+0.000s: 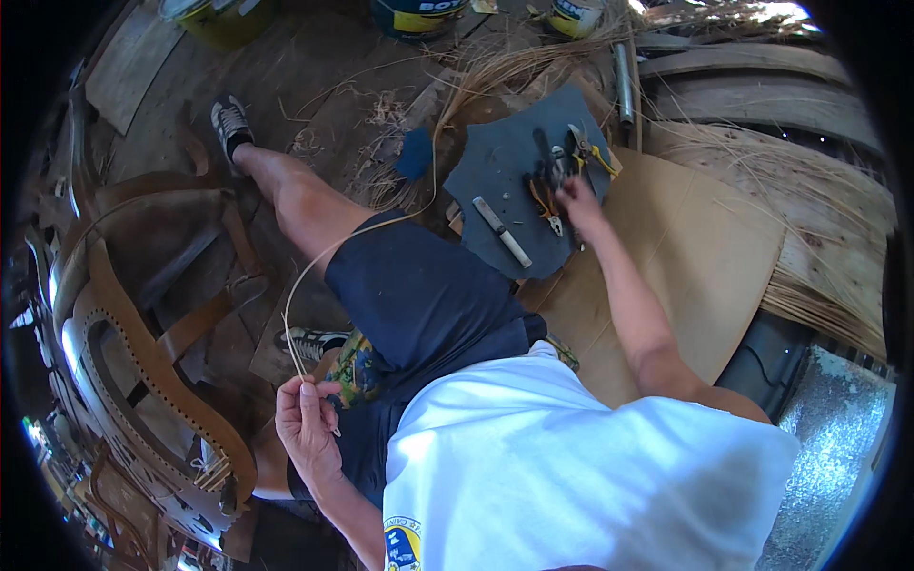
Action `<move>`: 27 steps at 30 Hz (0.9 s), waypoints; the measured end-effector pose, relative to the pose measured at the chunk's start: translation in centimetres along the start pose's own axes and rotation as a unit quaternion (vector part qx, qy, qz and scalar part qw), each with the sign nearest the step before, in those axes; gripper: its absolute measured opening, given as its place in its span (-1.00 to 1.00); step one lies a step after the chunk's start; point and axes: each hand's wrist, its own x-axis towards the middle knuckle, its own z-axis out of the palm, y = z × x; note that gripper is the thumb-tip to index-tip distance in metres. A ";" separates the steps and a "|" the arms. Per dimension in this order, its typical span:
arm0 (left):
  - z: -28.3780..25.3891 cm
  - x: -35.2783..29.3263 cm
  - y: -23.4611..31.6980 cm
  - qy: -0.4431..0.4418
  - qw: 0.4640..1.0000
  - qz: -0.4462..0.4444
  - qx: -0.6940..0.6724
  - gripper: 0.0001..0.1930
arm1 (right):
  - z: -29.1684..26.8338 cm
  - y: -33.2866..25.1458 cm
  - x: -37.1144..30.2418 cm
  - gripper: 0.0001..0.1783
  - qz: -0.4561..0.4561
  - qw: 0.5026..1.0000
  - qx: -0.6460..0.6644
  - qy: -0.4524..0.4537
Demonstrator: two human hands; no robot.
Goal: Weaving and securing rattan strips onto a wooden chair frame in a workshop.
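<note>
A long pale cane strand (293, 284) is pinched between the thumb and fingers of my left hand (309, 419). It loops up over my thigh toward the loose fibres, and a short end hangs below the hand. My right hand (579, 207) is closed among the tools on a dark grey sheet (476, 162), over a blurred black object I cannot make out. Beside it lie pliers with orange handles (547, 211) and pliers with yellow-and-black handles (592, 152). A knife with a pale handle (502, 231) rests nearer to my leg.
At the left stands a wooden chair frame (157, 371) with small holes along its curved edge. Loose cane strands (514, 71) spread across the far floor, near buckets (414, 17). Plywood (685, 238) lies under the sheet, and a metal tube (623, 86) lies beyond it.
</note>
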 end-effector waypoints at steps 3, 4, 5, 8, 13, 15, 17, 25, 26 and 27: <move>0.4 0.9 -0.3 -0.017 1.000 0.001 0.004 -0.86 | 1.0 2.6 -6.6 -0.58 0.103 0.994 0.035 -0.002; 0.5 1.2 -0.5 -0.024 1.000 0.001 0.002 -0.86 | 1.6 2.7 -9.0 -0.53 0.108 0.994 0.012 0.028; 0.5 1.2 -0.6 -0.029 1.000 0.003 0.003 -0.86 | 2.1 3.0 -10.8 -0.53 0.109 0.993 0.015 0.033; 0.6 1.6 -0.4 -0.045 0.999 -0.005 0.022 -0.86 | 2.7 3.7 -12.9 -0.44 0.125 0.990 0.066 0.030; 0.5 1.7 -0.2 -0.042 0.999 0.004 0.020 -0.87 | 2.5 2.1 -10.7 -0.43 -0.014 0.995 -0.098 0.026; 0.4 1.5 -0.4 -0.036 0.999 0.002 0.015 -0.87 | 1.9 1.5 -7.9 -0.46 -0.004 0.986 -0.154 0.067; 0.2 1.1 -0.5 -0.030 1.000 -0.001 0.010 -0.87 | 1.0 0.3 -5.3 -0.47 0.007 0.972 -0.211 0.107; 1.0 0.1 -1.3 -0.020 0.999 -0.026 0.004 -0.88 | -2.0 -3.1 0.1 -0.49 0.019 0.928 -0.366 0.069; 1.1 0.0 -1.2 -0.011 1.000 -0.023 0.003 -0.88 | -1.3 -3.0 0.5 -0.50 0.007 0.927 -0.368 0.070; 1.1 -0.1 -1.1 -0.015 1.000 -0.022 -0.004 -0.88 | -0.9 -2.8 0.8 -0.50 -0.001 0.928 -0.366 0.064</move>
